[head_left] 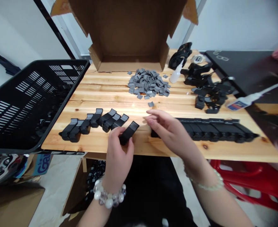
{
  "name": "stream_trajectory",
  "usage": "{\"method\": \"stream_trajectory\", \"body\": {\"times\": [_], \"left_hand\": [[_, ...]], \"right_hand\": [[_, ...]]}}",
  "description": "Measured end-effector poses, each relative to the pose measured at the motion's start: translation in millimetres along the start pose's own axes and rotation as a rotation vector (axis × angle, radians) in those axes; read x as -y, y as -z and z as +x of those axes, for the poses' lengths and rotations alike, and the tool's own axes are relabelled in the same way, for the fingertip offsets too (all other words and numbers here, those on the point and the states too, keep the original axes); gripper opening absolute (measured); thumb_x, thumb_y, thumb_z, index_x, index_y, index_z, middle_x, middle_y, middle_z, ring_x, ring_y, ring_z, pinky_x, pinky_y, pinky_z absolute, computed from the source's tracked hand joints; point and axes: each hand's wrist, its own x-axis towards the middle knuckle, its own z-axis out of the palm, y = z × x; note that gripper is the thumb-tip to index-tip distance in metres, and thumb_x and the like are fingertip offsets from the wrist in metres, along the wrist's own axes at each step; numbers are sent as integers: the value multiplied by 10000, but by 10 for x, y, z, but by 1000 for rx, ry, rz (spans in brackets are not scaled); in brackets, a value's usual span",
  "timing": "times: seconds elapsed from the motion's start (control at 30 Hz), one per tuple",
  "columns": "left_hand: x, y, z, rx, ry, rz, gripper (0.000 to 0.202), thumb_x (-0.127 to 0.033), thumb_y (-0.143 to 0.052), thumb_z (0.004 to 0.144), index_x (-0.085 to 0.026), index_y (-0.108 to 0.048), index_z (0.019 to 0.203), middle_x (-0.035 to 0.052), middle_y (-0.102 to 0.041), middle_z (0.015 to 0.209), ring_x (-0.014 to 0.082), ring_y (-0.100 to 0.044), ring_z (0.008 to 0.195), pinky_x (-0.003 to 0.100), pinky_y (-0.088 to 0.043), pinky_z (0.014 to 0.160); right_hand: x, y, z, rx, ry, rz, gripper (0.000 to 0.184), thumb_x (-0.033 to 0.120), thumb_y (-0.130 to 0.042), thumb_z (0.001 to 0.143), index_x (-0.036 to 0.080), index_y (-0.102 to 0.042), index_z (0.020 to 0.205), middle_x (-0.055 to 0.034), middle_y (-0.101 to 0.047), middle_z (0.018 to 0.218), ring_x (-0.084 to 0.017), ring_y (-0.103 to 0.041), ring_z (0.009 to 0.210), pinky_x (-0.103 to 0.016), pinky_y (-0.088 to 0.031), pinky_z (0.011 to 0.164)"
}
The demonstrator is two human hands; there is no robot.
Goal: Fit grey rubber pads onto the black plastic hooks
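Note:
My left hand (120, 148) grips a black curved plastic part (128, 132) between thumb and fingers, near the table's front edge. The part is tilted, with a flat greyish patch on its upper end. My right hand (167, 130) hovers to the right with its fingers stretched out, and I see nothing in them. Left of my left hand lies a staggered line of similar black parts (90, 123) with grey tops. Behind my right hand, and partly hidden by it, runs a tight row of black parts (214, 130). A single grey pad (151, 104) lies just beyond my right fingertips.
A pile of small grey pads (148, 83) sits before an open cardboard box (129, 64). A white dropper bottle (176, 74), loose black parts (197, 75) and a labelled glue bottle (241, 102) stand rightward. A black basket (76, 78) borders the left; a red stool (254, 183) is below.

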Motion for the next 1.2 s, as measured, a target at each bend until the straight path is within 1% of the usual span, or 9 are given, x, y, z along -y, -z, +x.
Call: {"method": "stream_trajectory", "body": {"times": [0.1, 0.27, 0.4, 0.5, 0.67, 0.8, 0.93, 1.03, 1.2], "left_hand": [[91, -2, 55, 37, 65, 121, 320, -149, -566, 904, -198, -469, 1205, 102, -570, 1150, 235, -580, 1116, 411, -508, 977], [174, -60, 174, 29, 49, 196, 311, -140, -539, 906, -176, -464, 1205, 117, -560, 1134, 255, -567, 1110, 428, -500, 964], [162, -85, 260, 24, -25, 236, 306, -128, -534, 904, -148, -461, 1201, 143, -547, 1152, 274, -533, 1146, 461, -457, 1011], [20, -95, 246, -8, -115, 273, 284, -150, -542, 910, -146, -473, 1185, 155, -537, 1186, 298, -477, 1210, 521, -379, 1074], [-269, -284, 217, 263, -69, 90, 154, -180, -504, 949, -157, -498, 1102, 106, -593, 1056, 236, -572, 1032, 395, -502, 905], [-313, -552, 317, 378, 8, 158, 215, -269, -514, 956, -123, -505, 1114, 115, -606, 956, 293, -573, 977, 465, -495, 867], [-255, -652, 365, 356, 71, 62, 233, -196, -516, 935, -143, -468, 1157, 97, -602, 954, 281, -587, 973, 440, -494, 849], [-204, -559, 315, 293, 134, -133, 219, -150, -488, 926, -177, -442, 1138, 79, -585, 978, 235, -605, 944, 392, -500, 832], [-225, -250, 174, 200, 288, -509, 270, -242, -478, 966, -237, -421, 1230, 67, -547, 1057, 190, -619, 947, 323, -524, 788]], "right_hand": [[122, 164, 96, -47, 45, -101, 299, 384, -617, 892, 171, -662, 1097, -71, -708, 1019, -187, -660, 925, -297, -523, 780], [231, 369, 453, -48, 46, -421, 155, 253, -616, 870, 174, -732, 935, -52, -731, 926, -195, -661, 834, -309, -509, 753], [37, 421, 849, 49, -21, -752, 201, 149, -577, 859, 149, -733, 987, -87, -730, 978, -218, -655, 899, -296, -476, 784], [-175, 403, 1085, 181, -70, -892, 162, 139, -600, 844, 134, -723, 948, -110, -726, 954, -225, -646, 881, -284, -453, 776], [-344, 357, 1229, 189, -100, -857, 80, 69, -648, 766, 129, -671, 814, -86, -693, 793, -186, -614, 724, -268, -438, 683], [-311, 363, 1154, 187, -100, -739, 146, 28, -646, 733, 148, -625, 814, -19, -666, 750, -135, -608, 676, -227, -450, 640], [-190, 383, 883, 117, -70, -397, 157, 29, -643, 730, 157, -600, 812, -2, -657, 742, -126, -646, 714, -214, -505, 669], [-47, 379, 542, 40, -45, -60, 119, 72, -672, 720, 163, -620, 777, -10, -674, 722, -139, -662, 681, -228, -524, 628], [100, 269, -17, -76, 41, 131, 99, 100, -696, 746, 184, -660, 785, -23, -720, 855, -141, -699, 785, -227, -574, 702]]}}
